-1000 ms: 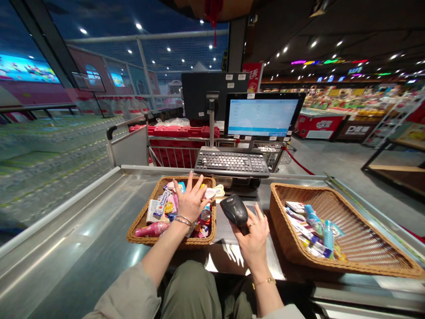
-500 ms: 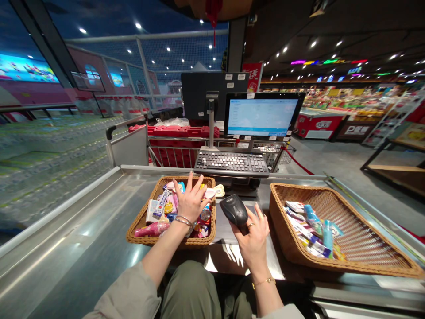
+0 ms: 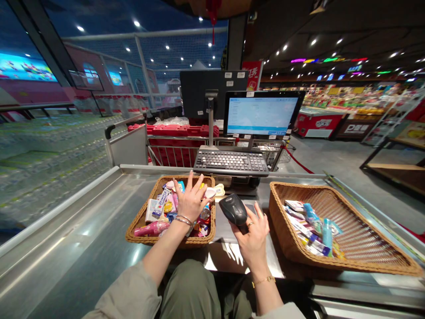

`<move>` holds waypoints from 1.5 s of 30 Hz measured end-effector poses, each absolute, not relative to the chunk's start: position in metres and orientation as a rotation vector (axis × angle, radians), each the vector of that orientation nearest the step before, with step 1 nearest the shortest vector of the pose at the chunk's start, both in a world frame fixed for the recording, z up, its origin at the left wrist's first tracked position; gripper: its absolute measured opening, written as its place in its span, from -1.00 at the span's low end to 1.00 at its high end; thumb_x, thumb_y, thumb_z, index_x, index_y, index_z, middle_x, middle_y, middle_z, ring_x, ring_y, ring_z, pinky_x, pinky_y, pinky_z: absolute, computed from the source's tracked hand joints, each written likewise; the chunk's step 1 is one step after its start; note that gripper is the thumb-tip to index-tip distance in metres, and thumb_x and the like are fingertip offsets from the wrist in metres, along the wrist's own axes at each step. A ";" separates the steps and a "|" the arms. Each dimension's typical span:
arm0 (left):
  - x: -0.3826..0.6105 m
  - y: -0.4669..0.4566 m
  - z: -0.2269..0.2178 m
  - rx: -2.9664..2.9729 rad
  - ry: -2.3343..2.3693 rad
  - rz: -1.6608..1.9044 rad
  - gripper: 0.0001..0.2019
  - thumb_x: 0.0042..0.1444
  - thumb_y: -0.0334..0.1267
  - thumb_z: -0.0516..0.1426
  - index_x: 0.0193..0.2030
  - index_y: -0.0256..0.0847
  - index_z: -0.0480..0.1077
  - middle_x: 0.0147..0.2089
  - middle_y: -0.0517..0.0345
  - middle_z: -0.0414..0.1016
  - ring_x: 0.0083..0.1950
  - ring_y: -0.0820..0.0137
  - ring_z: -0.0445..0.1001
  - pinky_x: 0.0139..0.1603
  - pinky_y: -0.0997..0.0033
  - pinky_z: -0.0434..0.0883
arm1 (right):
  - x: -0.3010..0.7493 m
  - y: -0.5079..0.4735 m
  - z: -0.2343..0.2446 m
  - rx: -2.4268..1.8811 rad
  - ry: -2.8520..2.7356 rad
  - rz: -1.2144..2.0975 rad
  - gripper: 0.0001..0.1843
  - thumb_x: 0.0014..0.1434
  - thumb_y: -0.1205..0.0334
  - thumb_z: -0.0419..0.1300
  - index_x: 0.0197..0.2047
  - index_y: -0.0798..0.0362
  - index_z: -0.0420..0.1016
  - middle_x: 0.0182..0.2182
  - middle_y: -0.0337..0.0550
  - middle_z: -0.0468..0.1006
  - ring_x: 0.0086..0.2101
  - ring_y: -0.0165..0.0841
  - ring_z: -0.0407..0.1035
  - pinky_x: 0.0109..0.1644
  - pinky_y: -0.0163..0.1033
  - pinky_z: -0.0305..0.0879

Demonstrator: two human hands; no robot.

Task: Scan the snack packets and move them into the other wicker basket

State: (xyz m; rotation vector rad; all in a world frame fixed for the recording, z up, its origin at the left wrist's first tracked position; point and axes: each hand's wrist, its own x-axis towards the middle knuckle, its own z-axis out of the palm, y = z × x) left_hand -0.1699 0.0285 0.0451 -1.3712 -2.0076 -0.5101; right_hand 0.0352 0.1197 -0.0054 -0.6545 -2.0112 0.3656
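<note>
My left hand (image 3: 191,201) is spread flat over the left wicker basket (image 3: 134,227), its fingers apart above the small packaged goods; whether it touches them I cannot tell. Beside it in that basket lie a pink bottle-shaped pack (image 3: 152,229), a white and blue box (image 3: 160,203) and several colourful packs. A pale yellow and pink spoon-shaped item (image 3: 218,190) sticks out over the basket's right rim. In my right hand (image 3: 255,237) is a black barcode scanner (image 3: 234,209), its head tilted towards the left basket. The scanner's handle is mostly hidden by my hand.
To the right stands a larger wicker basket (image 3: 372,230) with boxes and blue tubes (image 3: 327,235) at its left end. A keyboard (image 3: 232,160) and a lit monitor (image 3: 262,116) stand behind the metal counter (image 3: 99,230). A trolley (image 3: 128,144) is beyond its far edge.
The view has shifted very slightly. Both hands, the scanner and the goods stay in the same places.
</note>
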 end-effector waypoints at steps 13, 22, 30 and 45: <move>-0.160 0.037 0.054 -1.382 -2.007 -0.537 -0.68 0.11 -0.07 0.26 0.00 -0.04 0.50 0.34 0.06 0.30 0.46 -0.12 -0.02 0.32 -0.56 -0.49 | 0.039 0.126 -0.002 -0.790 -1.939 0.334 -0.60 0.23 -0.06 0.16 0.02 -0.01 0.49 0.15 -0.03 0.47 0.32 0.01 0.03 0.30 0.38 -0.11; -0.152 0.046 0.058 -1.412 -1.973 -0.552 -0.68 0.11 -0.07 0.25 0.01 -0.03 0.50 0.33 0.03 0.32 0.46 -0.10 0.02 0.33 -0.53 -0.48 | 0.046 0.138 0.000 -0.908 -1.861 0.278 -0.61 0.24 -0.07 0.12 -0.06 0.03 0.54 0.15 0.00 0.47 0.31 0.03 0.04 0.28 0.39 -0.12; -0.143 0.057 0.061 -1.437 -1.939 -0.546 -0.65 0.10 -0.05 0.26 0.03 -0.05 0.50 0.33 0.02 0.32 0.45 -0.11 0.04 0.33 -0.54 -0.44 | 0.058 0.149 0.003 -1.033 -1.837 0.279 -0.60 0.23 -0.07 0.11 -0.09 0.04 0.55 0.15 0.01 0.47 0.32 0.03 -0.01 0.30 0.36 -0.21; -0.125 0.080 0.068 -1.503 -1.880 -0.547 -0.65 0.11 -0.06 0.27 0.03 -0.05 0.49 0.33 0.05 0.32 0.45 -0.10 0.05 0.34 -0.51 -0.47 | 0.079 0.164 0.005 -1.123 -1.711 0.315 -0.53 0.21 -0.14 0.12 -0.04 0.06 0.54 0.15 0.04 0.47 0.33 0.01 -0.01 0.32 0.30 -0.21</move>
